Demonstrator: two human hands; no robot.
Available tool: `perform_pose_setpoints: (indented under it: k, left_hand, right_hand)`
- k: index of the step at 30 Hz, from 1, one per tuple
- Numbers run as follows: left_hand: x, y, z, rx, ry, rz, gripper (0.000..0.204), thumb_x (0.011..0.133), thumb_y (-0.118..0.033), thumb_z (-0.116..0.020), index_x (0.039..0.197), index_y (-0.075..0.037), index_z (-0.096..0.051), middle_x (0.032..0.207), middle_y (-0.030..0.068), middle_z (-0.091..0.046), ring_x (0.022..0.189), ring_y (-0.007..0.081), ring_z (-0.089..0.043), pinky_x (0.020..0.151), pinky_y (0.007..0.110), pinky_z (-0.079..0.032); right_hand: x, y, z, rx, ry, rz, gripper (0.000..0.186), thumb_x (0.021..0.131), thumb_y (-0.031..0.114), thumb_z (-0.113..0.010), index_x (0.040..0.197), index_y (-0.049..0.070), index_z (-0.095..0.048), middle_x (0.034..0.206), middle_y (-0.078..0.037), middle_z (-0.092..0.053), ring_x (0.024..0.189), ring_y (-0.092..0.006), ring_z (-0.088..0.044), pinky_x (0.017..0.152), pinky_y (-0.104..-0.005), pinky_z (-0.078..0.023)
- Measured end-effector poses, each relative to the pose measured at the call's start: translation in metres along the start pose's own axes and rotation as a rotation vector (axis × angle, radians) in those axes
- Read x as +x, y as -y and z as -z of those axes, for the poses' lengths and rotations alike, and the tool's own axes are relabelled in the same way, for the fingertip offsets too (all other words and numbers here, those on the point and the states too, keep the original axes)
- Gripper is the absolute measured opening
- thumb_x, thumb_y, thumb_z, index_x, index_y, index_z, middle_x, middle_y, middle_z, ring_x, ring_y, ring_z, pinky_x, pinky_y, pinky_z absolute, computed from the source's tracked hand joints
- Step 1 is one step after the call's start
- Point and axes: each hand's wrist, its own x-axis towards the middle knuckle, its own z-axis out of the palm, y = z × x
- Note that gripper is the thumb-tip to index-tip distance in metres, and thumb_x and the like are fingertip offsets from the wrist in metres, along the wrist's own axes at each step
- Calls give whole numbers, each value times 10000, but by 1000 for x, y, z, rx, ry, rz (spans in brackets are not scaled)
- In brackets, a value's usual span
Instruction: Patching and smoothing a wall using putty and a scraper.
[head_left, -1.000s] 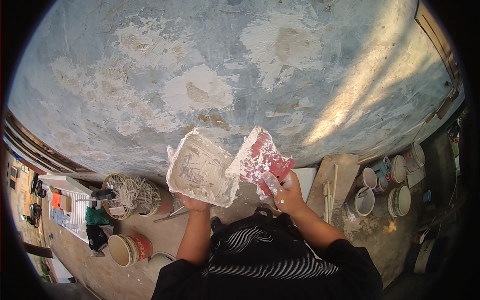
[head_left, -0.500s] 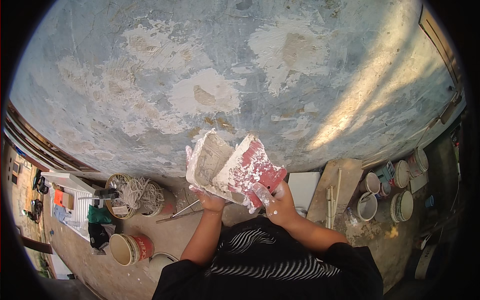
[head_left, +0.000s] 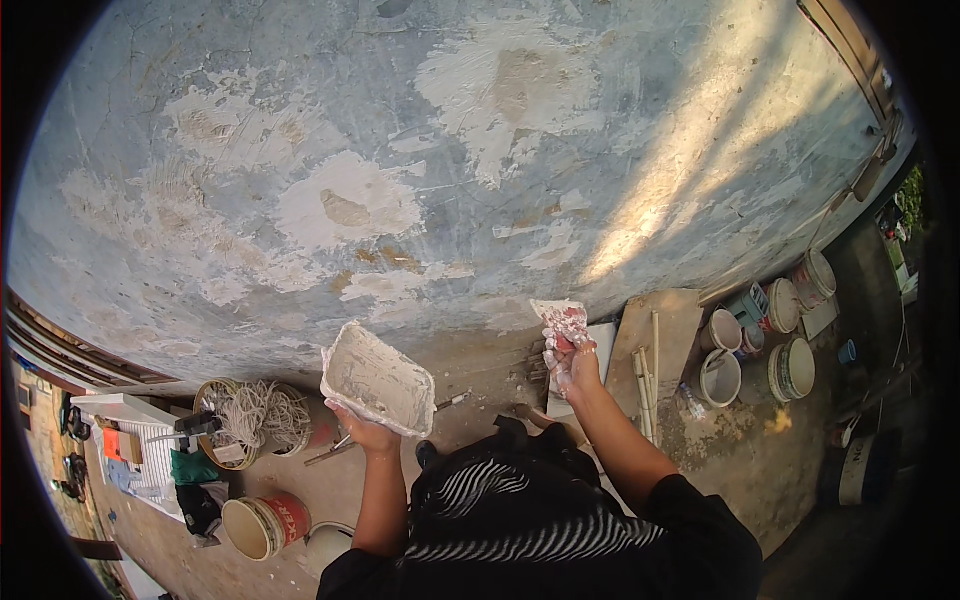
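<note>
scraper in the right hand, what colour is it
The scraper is red, smeared with white, seen in the head view.

We see a brown floor (head_left: 740,490), with a red bucket (head_left: 285,518) near on the left and pale buckets (head_left: 798,370) farther off on the right.

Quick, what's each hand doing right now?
Left hand: closed, holding the smeared tray at its near left side.
Right hand: closed, holding the red scraper.

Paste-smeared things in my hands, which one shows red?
The scraper in your right hand. Patches of red show between its pale smears, while the wider, hollow tray in your left hand looks pale all over.
</note>
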Motion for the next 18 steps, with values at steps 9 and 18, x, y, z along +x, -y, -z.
perform_pose_setpoints:
  k: [9,18]
  left_hand:
    - [-11,-2,-2,50,-139,21,697,944,-608,-277,1445,-123,-275,1447,123,-351,1282,330,-407,1054,480,-352]
    - [-17,-8,7,78,-186,5,681,947,-603,-277,1451,-146,-269,1449,111,-346,1272,323,-416,1042,480,-368]
  right_hand:
    - [91,-37,29,-87,-242,-86,221,981,167,-349,1099,31,-479,964,-119,-564,904,-285,-622,848,-440,-537]
    - [119,-52,-13,-64,-197,-170,272,994,185,-308,1018,-34,-468,1047,-200,-593,955,-291,-621,874,-415,-532]
